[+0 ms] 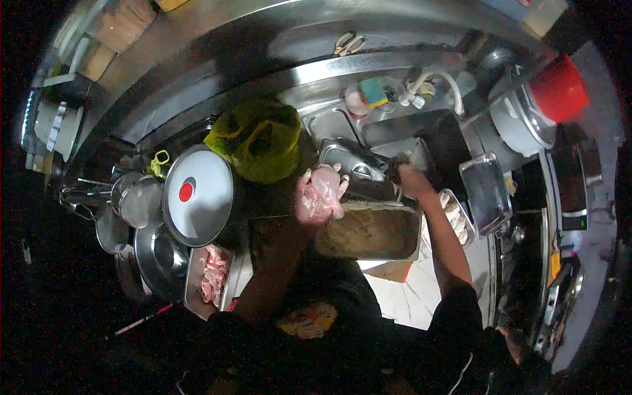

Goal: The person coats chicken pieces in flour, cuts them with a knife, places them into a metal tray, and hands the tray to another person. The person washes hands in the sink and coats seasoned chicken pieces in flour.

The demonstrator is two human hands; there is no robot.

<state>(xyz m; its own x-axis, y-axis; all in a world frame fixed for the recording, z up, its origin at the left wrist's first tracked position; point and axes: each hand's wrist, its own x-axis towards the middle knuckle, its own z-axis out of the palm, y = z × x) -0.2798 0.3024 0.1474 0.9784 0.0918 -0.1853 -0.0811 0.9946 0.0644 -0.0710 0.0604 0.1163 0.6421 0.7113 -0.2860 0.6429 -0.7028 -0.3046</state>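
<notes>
My left hand (pixel 306 207) holds a pale pink piece of raw meat (pixel 324 185), fingertips showing around its edges. Just below and right of it lies a rectangular metal tray (pixel 420 242) with a layer of brownish powder-like material. My right hand (pixel 411 182) is closed above the back right of this tray, beside a metal container (pixel 353 158); what it grips is dark and unclear. More pale pieces fill a narrow tray (pixel 470 241) under my right forearm. At the lower left, another metal tray (pixel 191 289) contains pink raw meat.
A yellow-green bag (pixel 257 141) stands left of the sink (pixel 451 141). Further left are a round white lid (pixel 201 214) and metal bowls (pixel 141 201). Scissors (pixel 349 44) lie at the back. On the right are an empty-looking tray (pixel 486 191) and red container (pixel 559 90).
</notes>
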